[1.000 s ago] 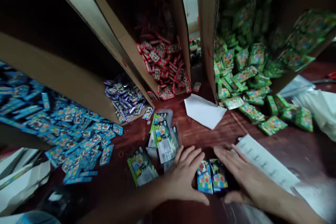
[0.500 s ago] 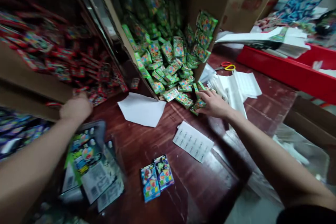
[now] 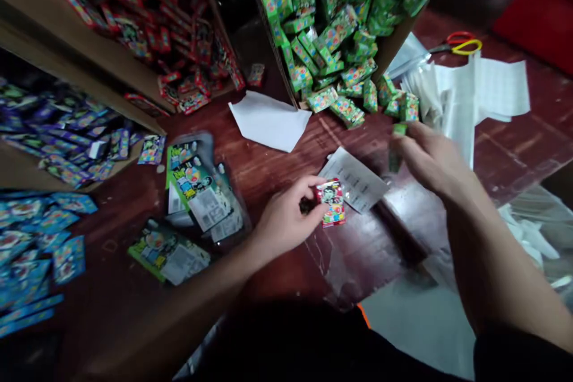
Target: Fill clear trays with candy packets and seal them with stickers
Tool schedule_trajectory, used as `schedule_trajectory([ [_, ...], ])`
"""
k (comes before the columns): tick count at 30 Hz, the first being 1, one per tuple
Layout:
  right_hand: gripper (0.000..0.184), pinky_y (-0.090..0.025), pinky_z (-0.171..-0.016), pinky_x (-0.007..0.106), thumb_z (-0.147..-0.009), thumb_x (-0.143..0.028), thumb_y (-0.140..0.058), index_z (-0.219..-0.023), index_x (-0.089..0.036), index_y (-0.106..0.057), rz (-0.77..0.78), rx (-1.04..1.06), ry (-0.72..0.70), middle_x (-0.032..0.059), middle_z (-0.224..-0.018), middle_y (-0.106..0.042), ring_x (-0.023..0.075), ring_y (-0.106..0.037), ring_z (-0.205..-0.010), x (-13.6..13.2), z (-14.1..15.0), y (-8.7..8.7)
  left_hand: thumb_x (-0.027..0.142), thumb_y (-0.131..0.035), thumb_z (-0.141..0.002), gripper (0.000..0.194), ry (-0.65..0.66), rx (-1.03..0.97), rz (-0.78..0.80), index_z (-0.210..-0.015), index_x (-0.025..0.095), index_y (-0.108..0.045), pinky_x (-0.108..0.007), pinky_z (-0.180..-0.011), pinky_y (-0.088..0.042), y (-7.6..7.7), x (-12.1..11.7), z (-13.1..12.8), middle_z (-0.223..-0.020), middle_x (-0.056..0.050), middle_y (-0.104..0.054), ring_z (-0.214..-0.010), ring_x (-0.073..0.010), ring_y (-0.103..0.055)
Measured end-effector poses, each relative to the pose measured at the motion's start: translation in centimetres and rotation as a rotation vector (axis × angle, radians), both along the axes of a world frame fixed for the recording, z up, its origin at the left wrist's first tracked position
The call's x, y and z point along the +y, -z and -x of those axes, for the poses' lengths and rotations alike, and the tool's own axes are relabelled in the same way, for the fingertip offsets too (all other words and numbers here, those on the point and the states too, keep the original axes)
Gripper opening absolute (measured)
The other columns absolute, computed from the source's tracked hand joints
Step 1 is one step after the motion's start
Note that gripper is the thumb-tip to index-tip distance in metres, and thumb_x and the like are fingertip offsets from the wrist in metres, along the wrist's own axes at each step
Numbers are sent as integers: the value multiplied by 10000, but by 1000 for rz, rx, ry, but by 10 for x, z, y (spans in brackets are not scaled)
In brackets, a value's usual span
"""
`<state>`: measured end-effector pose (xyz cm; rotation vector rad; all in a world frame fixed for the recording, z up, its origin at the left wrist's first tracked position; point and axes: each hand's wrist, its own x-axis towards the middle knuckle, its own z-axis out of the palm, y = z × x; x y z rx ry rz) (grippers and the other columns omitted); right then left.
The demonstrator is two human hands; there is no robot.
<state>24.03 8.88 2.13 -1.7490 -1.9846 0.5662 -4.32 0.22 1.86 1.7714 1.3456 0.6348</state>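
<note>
My left hand (image 3: 293,212) is over the middle of the table, thumb and fingers closed on a small red candy packet (image 3: 332,206) with a colourful print. Whether other packets lie beneath it I cannot tell. To the right, my right hand (image 3: 432,152) pinches a small green candy box (image 3: 396,152), blurred by motion. Just beyond it, loose green boxes (image 3: 349,112) spill from the mouth of a tall carton. A white sheet of printed labels (image 3: 353,179) lies between the two hands, partly behind the red packet.
Red packets (image 3: 179,36) fill a carton at upper left; purple packets (image 3: 71,131) and blue packets (image 3: 27,239) are heaped at far left. Printed plastic pouches (image 3: 201,191) lie left of my arm. Beyond are a blank paper (image 3: 271,122), scissors (image 3: 461,45) and white sheets (image 3: 501,89).
My left hand has come from the red carton to the middle with a red packet. My right hand has drawn back from the green pile with a green box. The view has shifted.
</note>
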Motion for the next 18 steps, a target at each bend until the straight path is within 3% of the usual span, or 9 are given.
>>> schedule_trajectory([
  [2, 496, -528, -646, 404, -970, -557, -312, -957, -201, -657, 234, 370, 22, 82, -802, -675, 255, -638, -715, -46, 4, 4, 260, -651, -890, 399, 63, 140, -78, -1279, 301, -572, -434, -971, -480, 9, -13, -9, -1013, -1, -715, -1019, -227, -651],
  [4, 564, -520, -538, 380, -960, -539, -217, -994, -187, -657, 459, 700, 32, 88, -787, -690, 243, -634, -629, -86, 14, 20, 264, -637, -905, 368, 115, 258, -176, -1269, 290, -586, -470, -994, -440, 15, -17, -10, -1063, -24, -705, -1093, -260, -608],
  [7, 541, -591, -646, 417, -961, -503, -259, -1145, -162, -637, 543, 874, 109, 112, -935, -744, 269, -703, -768, -122, 23, 49, 303, -634, -919, 334, 138, 377, -299, -1249, 260, -604, -496, -1032, -394, 22, -18, -11, -1303, -74, -628, -1252, -307, -503],
  [10, 432, -594, -865, 458, -972, -475, -445, -1289, -215, -582, 359, 716, 169, 87, -1142, -736, 264, -709, -989, -136, 8, 60, 439, -695, -877, 476, 202, 408, -353, -1289, 233, -577, -518, -1081, -349, 27, -17, -12, -1450, -104, -529, -1341, -338, -423],
  [12, 430, -578, -912, 481, -977, -515, -499, -1294, -239, -590, 225, 527, 160, 89, -1195, -719, 269, -695, -1044, -140, -8, 55, 533, -758, -799, 686, 281, 416, -357, -1365, 223, -523, -543, -1096, -332, 30, -16, -14, -1485, -121, -501, -1353, -365, -405],
  [14, 467, -567, -924, 511, -952, -572, -547, -1276, -243, -611, 138, 330, 61, 106, -1206, -707, 291, -682, -1063, -145, -20, 45, 532, -805, -741, 826, 369, 433, -352, -1428, 221, -469, -566, -1089, -341, 32, -14, -17, -1486, -128, -502, -1320, -387, -422],
  [18, 871, -494, -1023, 588, -774, -708, -707, -1459, -231, -458, 58, 34, -206, 161, -1359, -602, 371, -575, -1221, -159, -15, 33, 332, -748, -776, 834, 462, 353, -344, -1516, 228, -377, -528, -1116, -381, 29, -13, -27, -1394, -109, -532, -1258, -344, -469],
])
